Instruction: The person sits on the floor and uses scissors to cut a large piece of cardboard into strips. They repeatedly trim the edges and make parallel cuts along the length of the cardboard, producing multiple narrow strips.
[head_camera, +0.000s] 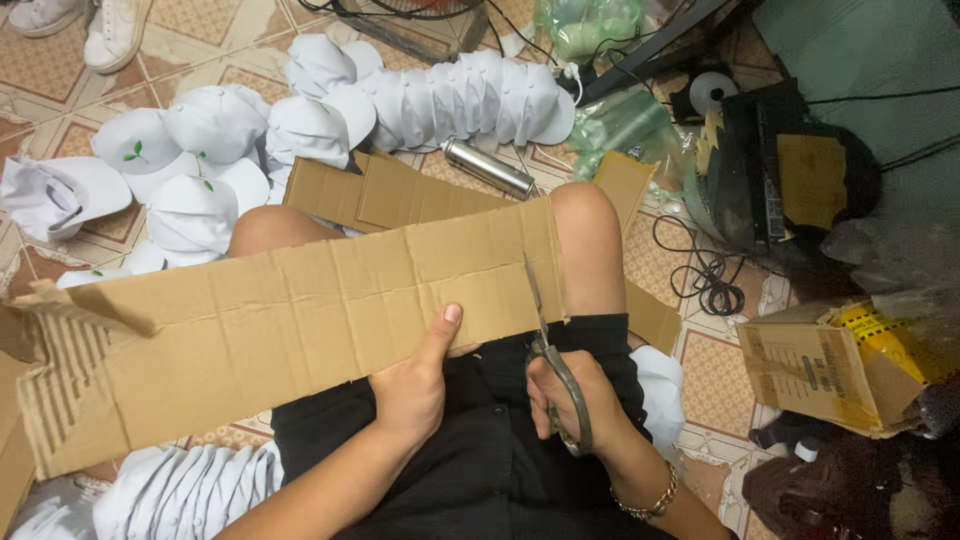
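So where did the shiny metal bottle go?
The metal bottle lies on the tiled floor at top centre of the head view, between the row of white caps and the cardboard strip.

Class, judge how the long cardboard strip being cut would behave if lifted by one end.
The cardboard strip probably sags at its creases, since fold lines cross it. It looks light, held by the left hand alone. Its torn far end seems fragile.
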